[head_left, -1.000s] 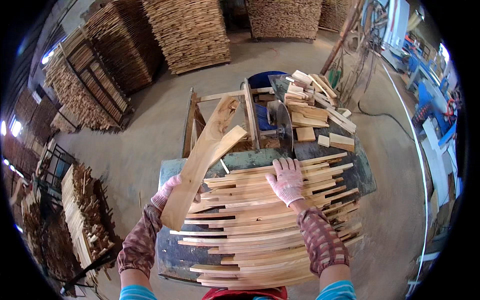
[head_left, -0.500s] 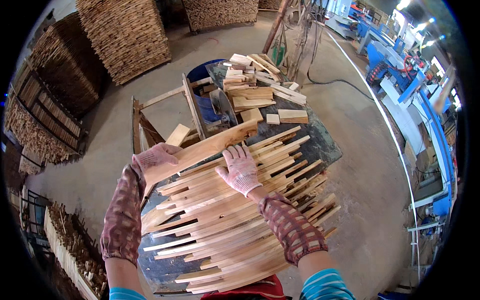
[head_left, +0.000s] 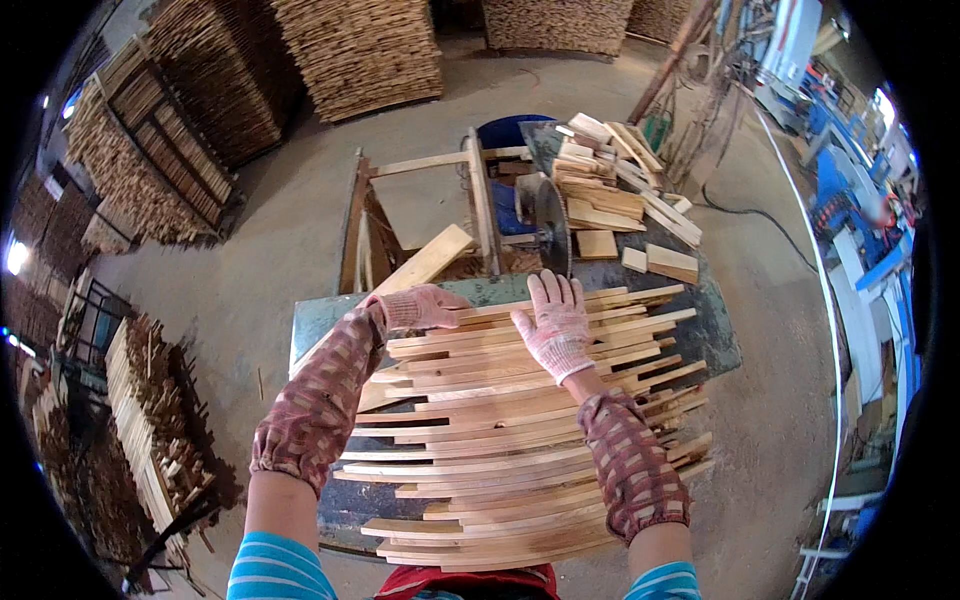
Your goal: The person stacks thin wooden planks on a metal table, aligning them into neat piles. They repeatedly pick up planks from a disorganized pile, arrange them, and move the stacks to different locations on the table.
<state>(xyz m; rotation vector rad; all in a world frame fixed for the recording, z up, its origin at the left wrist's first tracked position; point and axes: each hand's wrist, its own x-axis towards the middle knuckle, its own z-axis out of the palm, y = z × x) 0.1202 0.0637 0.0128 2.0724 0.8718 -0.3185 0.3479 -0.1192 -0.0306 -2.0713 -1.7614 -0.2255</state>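
Note:
Many pale wooden strips (head_left: 500, 415) lie side by side on a dark-topped saw table (head_left: 722, 345), their ends uneven. Along the far side of this row a wooden board (head_left: 490, 312) now shows only a narrow edge. My left hand (head_left: 425, 306), in a pinkish knit glove, is closed around its left part; some fingers are hidden. My right hand (head_left: 559, 325), gloved alike, lies flat with fingers spread on the far strips. Its fingertips are just short of the round saw blade (head_left: 552, 228), which stands upright behind the row.
Short wood offcuts (head_left: 605, 190) are heaped right of the blade. A loose board (head_left: 430, 262) slants beside a wooden frame (head_left: 480, 200). A blue barrel (head_left: 515, 130) stands behind. Tall wood stacks (head_left: 360, 55) rise at the back, and blue machines (head_left: 840, 190) line the right.
The board my left hand held tilted above the strips has come down to the row's far side and turned onto its edge. My right hand has spread flat beside it. The view has shifted.

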